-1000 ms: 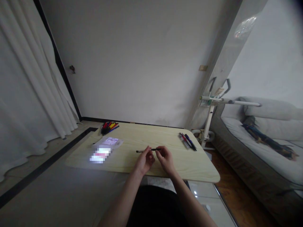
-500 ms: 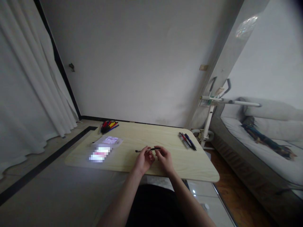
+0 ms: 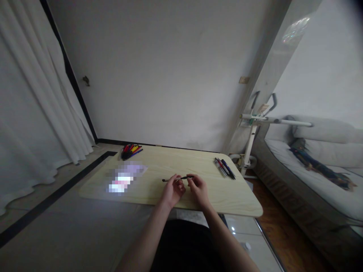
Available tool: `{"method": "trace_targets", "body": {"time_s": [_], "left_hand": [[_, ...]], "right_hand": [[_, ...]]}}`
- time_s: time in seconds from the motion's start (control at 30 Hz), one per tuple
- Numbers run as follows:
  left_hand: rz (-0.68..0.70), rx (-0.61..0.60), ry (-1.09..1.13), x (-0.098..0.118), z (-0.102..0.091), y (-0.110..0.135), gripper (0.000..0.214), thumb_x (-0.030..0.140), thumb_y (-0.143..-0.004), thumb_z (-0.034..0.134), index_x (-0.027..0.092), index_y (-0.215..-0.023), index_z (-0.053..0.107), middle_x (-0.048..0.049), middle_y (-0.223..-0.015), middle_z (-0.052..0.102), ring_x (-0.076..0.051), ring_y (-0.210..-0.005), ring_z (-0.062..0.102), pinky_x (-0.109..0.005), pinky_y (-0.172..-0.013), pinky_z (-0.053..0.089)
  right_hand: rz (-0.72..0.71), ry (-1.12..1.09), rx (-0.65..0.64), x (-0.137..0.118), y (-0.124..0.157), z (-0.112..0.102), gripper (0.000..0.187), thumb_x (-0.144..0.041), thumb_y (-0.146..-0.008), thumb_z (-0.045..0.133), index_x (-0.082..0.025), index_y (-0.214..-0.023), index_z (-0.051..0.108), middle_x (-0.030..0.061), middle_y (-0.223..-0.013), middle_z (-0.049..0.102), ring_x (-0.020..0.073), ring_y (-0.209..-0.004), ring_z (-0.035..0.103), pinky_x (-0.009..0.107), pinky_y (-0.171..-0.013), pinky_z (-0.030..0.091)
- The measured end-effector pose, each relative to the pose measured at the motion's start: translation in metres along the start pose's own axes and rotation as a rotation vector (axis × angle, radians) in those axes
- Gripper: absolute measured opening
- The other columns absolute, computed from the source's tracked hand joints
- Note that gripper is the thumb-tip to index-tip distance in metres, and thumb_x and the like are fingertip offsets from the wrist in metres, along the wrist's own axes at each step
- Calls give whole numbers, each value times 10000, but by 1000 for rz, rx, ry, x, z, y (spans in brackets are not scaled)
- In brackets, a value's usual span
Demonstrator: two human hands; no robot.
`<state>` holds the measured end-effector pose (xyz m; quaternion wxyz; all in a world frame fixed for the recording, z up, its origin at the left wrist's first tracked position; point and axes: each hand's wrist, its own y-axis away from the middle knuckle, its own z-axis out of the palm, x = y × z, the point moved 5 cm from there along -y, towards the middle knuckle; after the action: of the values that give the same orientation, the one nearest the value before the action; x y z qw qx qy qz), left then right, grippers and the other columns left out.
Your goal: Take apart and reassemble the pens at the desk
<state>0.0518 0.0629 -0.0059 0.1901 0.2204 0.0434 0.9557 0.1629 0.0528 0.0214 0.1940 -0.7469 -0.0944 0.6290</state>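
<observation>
A thin pen with a black part and a paler barrel lies crosswise between my two hands, over the front middle of the wooden table. My left hand is closed on the pen's barrel, and a dark end pokes out past its fingers on the left. At the black end on the right, my right hand pinches the pen between thumb and fingers. Whether that black end is a cap is too small to tell. To the right of my hands, several pens in black, blue, red and clear lie side by side.
A pile of coloured pens lies at the table's far left corner. In front of it, a blurred bright patch covers something flat. An exercise machine stands beyond the right edge, near a sofa. A wall rises behind.
My right hand has shifted slightly right, and more of the pen's black part shows between my hands. My left hand keeps its hold in nearly the same spot.
</observation>
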Motion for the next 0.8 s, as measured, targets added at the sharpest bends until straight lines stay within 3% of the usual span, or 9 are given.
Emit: {"method": "trace_targets", "body": {"time_s": [0.8], "left_hand": [[-6, 11, -16, 1, 3, 4, 113, 257, -727, 554, 145, -734, 539, 41, -498, 484, -60, -409, 428, -198, -425, 317]], "right_hand": [[4, -32, 75, -8, 3, -8, 251, -354, -768, 505, -152, -895, 582, -2, -601, 506, 110, -525, 462, 214, -453, 372]]}}
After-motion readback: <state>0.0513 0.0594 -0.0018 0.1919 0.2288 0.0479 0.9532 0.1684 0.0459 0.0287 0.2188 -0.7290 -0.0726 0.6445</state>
